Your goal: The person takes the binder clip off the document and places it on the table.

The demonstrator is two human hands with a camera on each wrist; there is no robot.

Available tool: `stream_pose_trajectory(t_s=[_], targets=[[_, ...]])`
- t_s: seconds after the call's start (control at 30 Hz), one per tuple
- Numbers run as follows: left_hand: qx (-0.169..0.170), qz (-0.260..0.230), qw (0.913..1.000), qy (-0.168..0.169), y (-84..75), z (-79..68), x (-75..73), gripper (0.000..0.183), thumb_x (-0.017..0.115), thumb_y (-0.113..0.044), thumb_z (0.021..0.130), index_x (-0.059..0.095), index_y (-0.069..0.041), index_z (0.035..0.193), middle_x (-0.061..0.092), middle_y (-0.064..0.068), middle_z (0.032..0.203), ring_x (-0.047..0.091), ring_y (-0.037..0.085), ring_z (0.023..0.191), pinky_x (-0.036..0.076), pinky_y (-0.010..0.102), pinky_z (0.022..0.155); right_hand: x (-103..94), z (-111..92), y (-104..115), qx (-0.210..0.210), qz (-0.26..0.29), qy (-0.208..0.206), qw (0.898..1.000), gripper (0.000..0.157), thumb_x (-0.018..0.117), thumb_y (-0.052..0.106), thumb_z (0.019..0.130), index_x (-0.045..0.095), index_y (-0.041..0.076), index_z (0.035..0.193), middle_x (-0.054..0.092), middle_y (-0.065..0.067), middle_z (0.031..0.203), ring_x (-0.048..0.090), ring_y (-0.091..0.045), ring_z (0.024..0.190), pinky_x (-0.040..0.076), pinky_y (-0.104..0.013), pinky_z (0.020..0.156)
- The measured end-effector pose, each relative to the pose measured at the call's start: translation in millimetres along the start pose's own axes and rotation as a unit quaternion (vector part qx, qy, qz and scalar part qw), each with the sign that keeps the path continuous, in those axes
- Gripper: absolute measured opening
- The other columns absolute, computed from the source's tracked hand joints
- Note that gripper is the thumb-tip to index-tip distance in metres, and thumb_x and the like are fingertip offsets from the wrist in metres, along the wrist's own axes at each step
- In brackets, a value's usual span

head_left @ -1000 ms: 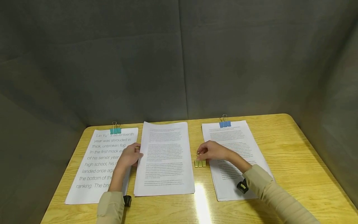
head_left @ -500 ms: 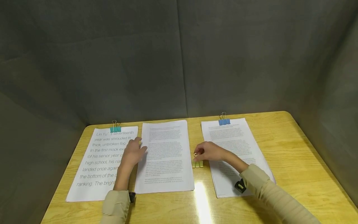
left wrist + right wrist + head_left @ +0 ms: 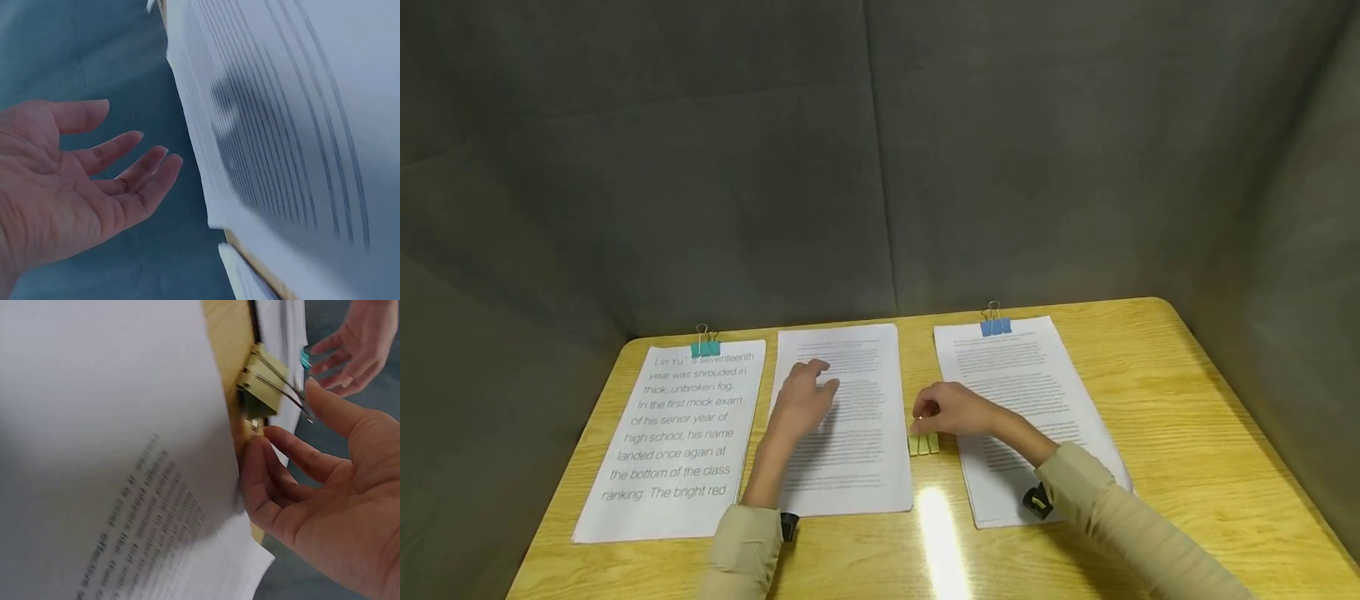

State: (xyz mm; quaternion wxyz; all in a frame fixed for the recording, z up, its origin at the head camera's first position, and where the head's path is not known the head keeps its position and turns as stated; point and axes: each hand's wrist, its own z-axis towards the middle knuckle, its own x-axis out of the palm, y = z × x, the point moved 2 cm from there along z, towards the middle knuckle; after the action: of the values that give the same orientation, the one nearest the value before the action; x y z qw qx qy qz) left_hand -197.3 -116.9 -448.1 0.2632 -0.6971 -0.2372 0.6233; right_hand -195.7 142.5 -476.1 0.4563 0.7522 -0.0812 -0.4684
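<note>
My left hand (image 3: 805, 400) hovers over the middle stack of printed paper (image 3: 850, 487), fingers loosely spread and holding nothing. In the left wrist view the same hand (image 3: 81, 181) shows its palm, with thumb and fingers apart. Between the middle and right stacks, my right hand (image 3: 951, 408) holds a yellow binder clip (image 3: 923, 445) close over the table. The right wrist view shows the thumb at the tip of a wire handle of the yellow clip (image 3: 265, 381); the index finger is below the clip, and the other fingers curl beneath.
A left stack of large-print paper (image 3: 655, 467) carries a teal binder clip (image 3: 705, 349) on its top edge. The right stack (image 3: 1000, 496), under my right forearm, has a blue binder clip (image 3: 996, 327). A grey curtain (image 3: 760, 183) rises behind the wooden table (image 3: 1195, 417).
My left hand has come off the left edge of the middle stack and moved right, over its printed page. The right hand stays by the yellow binder clip, shifted only slightly left.
</note>
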Motion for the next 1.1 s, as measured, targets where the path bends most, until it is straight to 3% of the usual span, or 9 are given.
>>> stream_pose_trajectory(t_s=[0.33,0.57,0.77,1.1], targets=[[0.060,-0.040,0.9973,0.017,-42.2,-0.1,36.6,0.039,0.058,-0.020,0.104,0.061,0.002,0.136,0.060,0.021,0.132,0.059,0.040,0.125,0.049,0.053,0.103,-47.0,-32,-12,0.032,0.028,-0.104,0.994,0.027,0.063,0.024,0.104,0.071,0.000,0.112,0.072,-0.011,0.103,0.069,-0.027,0.095,0.055,-0.038,0.079],[0.106,-0.036,0.9928,0.044,-69.4,-4.2,63.4,0.038,0.058,-0.016,0.104,0.060,0.004,0.136,0.059,0.023,0.132,0.059,0.039,0.123,0.050,0.052,0.102,-78.5,-63,-33,0.084,0.033,-0.136,0.987,0.036,0.061,0.027,0.106,0.068,-0.004,0.121,0.069,-0.020,0.115,0.066,-0.035,0.100,0.057,-0.046,0.082],[0.121,-0.024,0.9897,0.072,-91.8,-9.1,87.3,0.038,0.059,-0.017,0.105,0.060,0.002,0.138,0.057,0.023,0.134,0.060,0.037,0.123,0.053,0.049,0.099,-96.0,-90,-54,0.121,0.061,-0.152,0.979,0.046,0.057,0.030,0.108,0.061,-0.009,0.131,0.064,-0.028,0.124,0.064,-0.041,0.110,0.056,-0.053,0.090],[0.187,0.070,0.9797,0.015,-119.8,-17.2,114.3,0.033,0.065,-0.011,0.101,0.065,0.005,0.130,0.065,0.022,0.119,0.068,0.033,0.109,0.061,0.038,0.082,-107.2,-118,-83,0.158,0.064,-0.194,0.966,0.047,0.055,0.027,0.109,0.058,-0.015,0.131,0.066,-0.026,0.113,0.064,-0.036,0.101,0.057,-0.042,0.081]])
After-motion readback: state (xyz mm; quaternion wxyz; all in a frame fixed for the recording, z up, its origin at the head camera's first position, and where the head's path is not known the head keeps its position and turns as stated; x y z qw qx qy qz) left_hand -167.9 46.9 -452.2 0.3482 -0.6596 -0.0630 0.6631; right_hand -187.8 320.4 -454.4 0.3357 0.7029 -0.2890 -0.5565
